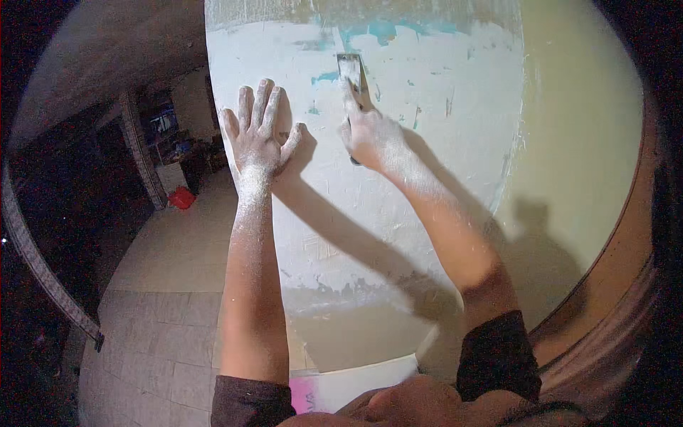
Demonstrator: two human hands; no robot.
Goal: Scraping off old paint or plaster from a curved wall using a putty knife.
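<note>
My right hand (368,133) grips a scraper (350,66), its metal blade pointing up and lying against a white-coated wall (341,208). The index finger stretches along the blade, and the dark butt of the handle shows under the palm. To the left, my left hand (261,133) rests on the same wall with its fingers spread, near the wall's left edge, holding nothing. White dust covers both hands and the wrists. Patches of turquoise paint (381,32) show around and above the blade, where the white coat is broken.
A yellowish wall (576,123) adjoins on the right, with a brown band (603,299) along its edge. At left a dim room opens beyond the wall's edge, with a tiled floor (160,341) and a red object (181,197). Below me lies a white surface with a pink patch (303,394).
</note>
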